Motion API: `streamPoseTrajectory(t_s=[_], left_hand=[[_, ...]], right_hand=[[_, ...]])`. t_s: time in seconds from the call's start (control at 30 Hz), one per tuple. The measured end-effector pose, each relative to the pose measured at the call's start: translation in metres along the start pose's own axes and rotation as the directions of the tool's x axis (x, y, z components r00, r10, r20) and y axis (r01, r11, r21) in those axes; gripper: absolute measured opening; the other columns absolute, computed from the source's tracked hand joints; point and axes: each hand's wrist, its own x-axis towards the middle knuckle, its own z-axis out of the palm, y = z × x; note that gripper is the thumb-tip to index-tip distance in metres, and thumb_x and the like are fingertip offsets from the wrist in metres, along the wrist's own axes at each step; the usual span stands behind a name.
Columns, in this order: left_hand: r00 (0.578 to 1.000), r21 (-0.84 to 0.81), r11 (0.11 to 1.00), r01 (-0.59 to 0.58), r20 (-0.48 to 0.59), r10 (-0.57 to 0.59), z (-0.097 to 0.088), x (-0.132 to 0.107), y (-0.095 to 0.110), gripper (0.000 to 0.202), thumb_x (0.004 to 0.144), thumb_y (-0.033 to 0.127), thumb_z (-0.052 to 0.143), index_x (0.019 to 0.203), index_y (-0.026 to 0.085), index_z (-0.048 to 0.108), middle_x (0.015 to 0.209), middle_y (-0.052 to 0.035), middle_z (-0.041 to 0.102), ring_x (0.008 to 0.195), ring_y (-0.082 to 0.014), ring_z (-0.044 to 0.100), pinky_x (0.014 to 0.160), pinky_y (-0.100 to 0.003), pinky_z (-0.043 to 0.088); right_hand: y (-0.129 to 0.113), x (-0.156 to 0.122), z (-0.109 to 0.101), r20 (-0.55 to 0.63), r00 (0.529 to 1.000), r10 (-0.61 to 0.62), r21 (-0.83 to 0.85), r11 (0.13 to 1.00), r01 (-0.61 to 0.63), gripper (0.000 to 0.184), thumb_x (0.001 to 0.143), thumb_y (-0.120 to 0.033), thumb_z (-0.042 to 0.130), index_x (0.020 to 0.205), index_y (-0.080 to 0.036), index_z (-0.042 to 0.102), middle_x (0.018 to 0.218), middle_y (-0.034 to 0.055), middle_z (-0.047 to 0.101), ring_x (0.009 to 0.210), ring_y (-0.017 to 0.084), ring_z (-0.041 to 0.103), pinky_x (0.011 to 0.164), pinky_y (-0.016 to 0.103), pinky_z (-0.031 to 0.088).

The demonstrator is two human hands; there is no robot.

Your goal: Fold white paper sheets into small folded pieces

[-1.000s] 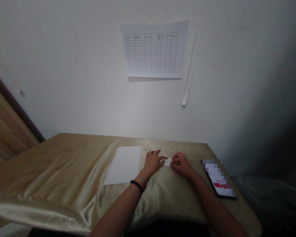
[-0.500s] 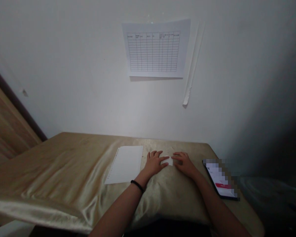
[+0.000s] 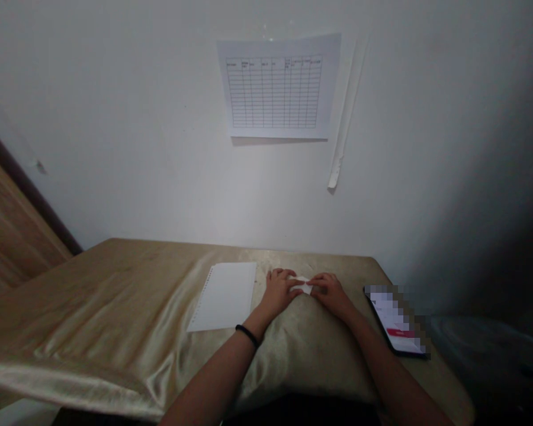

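Note:
A small folded piece of white paper (image 3: 307,289) lies on the cloth-covered table between my two hands. My left hand (image 3: 282,290), with a black band on its wrist, grips the paper's left side between thumb and index finger. From the other side, my right hand (image 3: 331,291) has its thumb and index finger closed on the paper's right side. The index fingertips nearly meet over the paper. Its folds are partly hidden by my fingers.
White loose-leaf sheets (image 3: 225,296) with punched holes lie left of my hands. A phone (image 3: 397,325) with a lit screen rests at the table's right edge. A shiny gold tablecloth (image 3: 115,307) covers the table. A printed chart (image 3: 278,89) hangs on the wall behind.
My hands have come closer together over the small paper, and its outline now looks more angular. The fingers of my left hand are less spread than before.

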Motion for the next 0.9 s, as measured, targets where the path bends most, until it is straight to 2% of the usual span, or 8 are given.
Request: streamPoseTrajectory(t_s=[0.2, 0.4, 0.5, 0.77, 0.9], left_hand=[[0.993, -0.097, 0.995, -0.022, -0.117, 0.011, -0.005, 0.003, 0.005, 0.015, 0.091, 0.037, 0.067, 0.099, 0.032, 0.079, 0.114, -0.0044, 0.069, 0.116, -0.0243, 0.051, 0.109, -0.047, 0.031], [0.99, -0.13, 0.991, 0.041, -0.125, -0.057, -0.012, 0.003, 0.013, 0.014, 0.091, 0.038, 0.067, 0.098, 0.032, 0.077, 0.108, -0.0023, 0.071, 0.116, -0.0246, 0.053, 0.116, -0.059, 0.015], [0.986, -0.145, 0.988, 0.062, -0.145, -0.083, -0.011, 0.003, 0.013, 0.012, 0.09, 0.037, 0.068, 0.095, 0.032, 0.077, 0.11, -0.0017, 0.071, 0.117, -0.0243, 0.053, 0.117, -0.06, 0.013], [0.972, -0.185, 0.98, 0.069, -0.211, -0.108, -0.006, 0.007, 0.01, 0.009, 0.085, 0.037, 0.073, 0.087, 0.031, 0.079, 0.112, -0.0032, 0.072, 0.115, -0.0247, 0.056, 0.112, -0.052, 0.03], [0.964, -0.217, 0.974, 0.061, -0.241, -0.114, -0.003, 0.008, 0.007, 0.006, 0.083, 0.036, 0.075, 0.084, 0.032, 0.079, 0.112, -0.0014, 0.072, 0.114, -0.024, 0.057, 0.11, -0.049, 0.033]], right_hand=[[-0.004, 0.002, -0.002, -0.116, 0.992, -0.046, 0.053, 0.997, 0.052, 0.015, 0.082, -0.033, 0.07, 0.093, -0.03, 0.08, 0.094, 0.0054, 0.072, 0.104, 0.025, 0.057, 0.101, 0.042, 0.041], [-0.012, 0.002, -0.005, -0.119, 0.991, -0.069, 0.118, 0.99, 0.083, 0.017, 0.085, -0.039, 0.067, 0.091, -0.029, 0.079, 0.09, 0.0046, 0.073, 0.102, 0.024, 0.059, 0.099, 0.041, 0.044], [-0.013, 0.003, -0.004, -0.166, 0.983, -0.076, 0.165, 0.981, 0.104, 0.018, 0.084, -0.042, 0.068, 0.086, -0.027, 0.078, 0.089, 0.0055, 0.073, 0.1, 0.025, 0.06, 0.096, 0.042, 0.046], [-0.01, 0.004, -0.001, -0.213, 0.977, -0.026, 0.214, 0.974, 0.072, 0.019, 0.082, -0.044, 0.07, 0.082, -0.027, 0.077, 0.09, 0.0065, 0.073, 0.099, 0.024, 0.062, 0.096, 0.043, 0.048], [-0.011, 0.003, 0.0, -0.223, 0.975, 0.003, 0.223, 0.974, 0.048, 0.018, 0.082, -0.044, 0.07, 0.082, -0.027, 0.077, 0.091, 0.0071, 0.072, 0.102, 0.025, 0.06, 0.098, 0.044, 0.047]])
